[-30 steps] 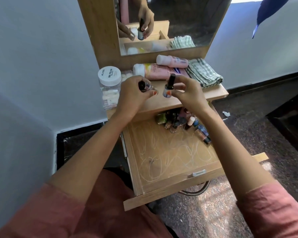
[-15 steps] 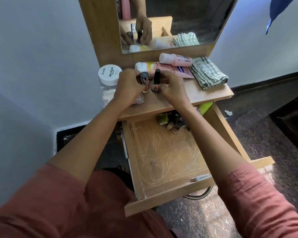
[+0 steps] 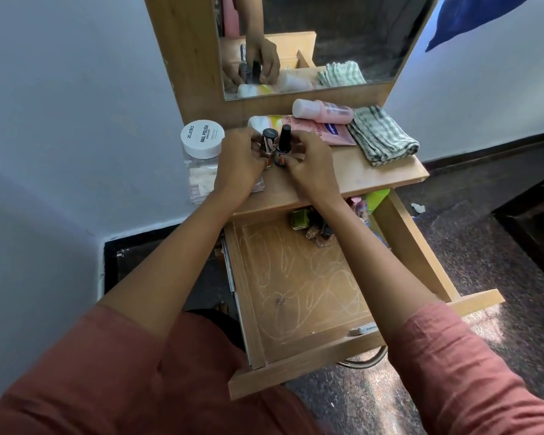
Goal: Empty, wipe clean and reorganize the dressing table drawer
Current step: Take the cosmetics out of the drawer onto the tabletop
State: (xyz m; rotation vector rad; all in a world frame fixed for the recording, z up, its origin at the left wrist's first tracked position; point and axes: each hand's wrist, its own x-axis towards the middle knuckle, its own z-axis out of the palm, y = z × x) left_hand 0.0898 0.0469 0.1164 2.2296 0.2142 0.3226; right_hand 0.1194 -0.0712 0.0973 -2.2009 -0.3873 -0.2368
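The wooden drawer is pulled out, its scribbled bottom mostly bare. Several small nail polish bottles lie bunched at its back under the tabletop. On the tabletop, my left hand holds a silver-capped bottle upright. Touching it, a black-capped bottle stands in my right hand. Both bottles rest on or just above the wood; my fingers hide their bases.
A white-lidded nail polish remover jar stands at the tabletop's left. A pink tube, a pink bottle and a folded checked cloth lie behind, below the mirror. Dark floor lies to the right.
Both hands carried the two bottles from above the drawer's back edge to the tabletop and lowered them side by side beside the jar.
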